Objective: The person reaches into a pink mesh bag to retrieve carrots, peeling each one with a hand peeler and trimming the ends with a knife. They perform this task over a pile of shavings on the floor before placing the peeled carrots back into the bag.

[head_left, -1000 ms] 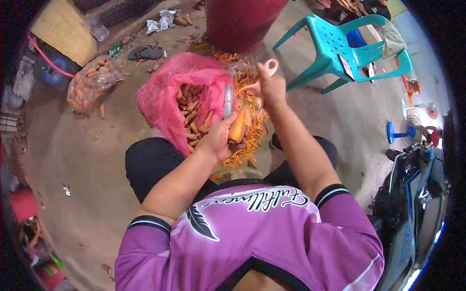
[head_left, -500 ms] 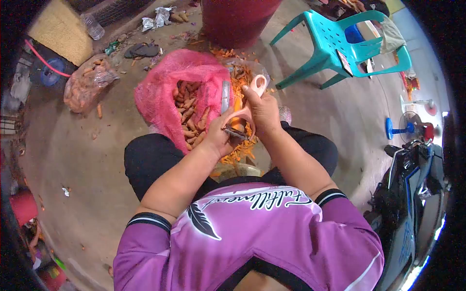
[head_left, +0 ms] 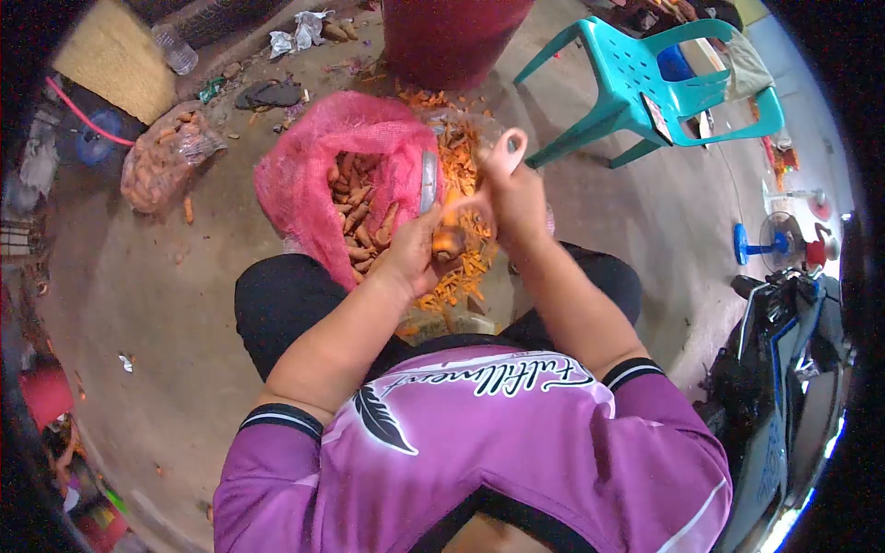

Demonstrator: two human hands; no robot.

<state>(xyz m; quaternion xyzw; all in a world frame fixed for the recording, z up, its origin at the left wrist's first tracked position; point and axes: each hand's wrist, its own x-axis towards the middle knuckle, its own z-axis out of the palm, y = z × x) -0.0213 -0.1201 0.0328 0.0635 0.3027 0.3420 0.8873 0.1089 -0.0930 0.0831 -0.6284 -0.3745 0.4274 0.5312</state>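
Note:
My left hand (head_left: 417,251) is wrapped round an orange root vegetable (head_left: 449,241), held upright with its blunt end toward me. My right hand (head_left: 518,205) grips a pale pink peeler (head_left: 508,153) by its handle, the ring end sticking up past the thumb. The peeler's head is blurred and lies beside the vegetable. Under both hands, orange peelings (head_left: 471,269) are piled. To the left stands an open pink mesh sack (head_left: 297,175) holding several brown roots (head_left: 355,198).
A dark red barrel (head_left: 452,41) stands ahead, a teal plastic chair (head_left: 613,78) ahead right. A clear bag of roots (head_left: 166,166) sits at the left near slippers (head_left: 268,96). A motorcycle (head_left: 774,369) and a fan (head_left: 779,241) are on the right.
My right hand has moved slightly right and toward me with the peeler, whose head has come off the vegetable's near end. My left hand keeps its hold almost in place.

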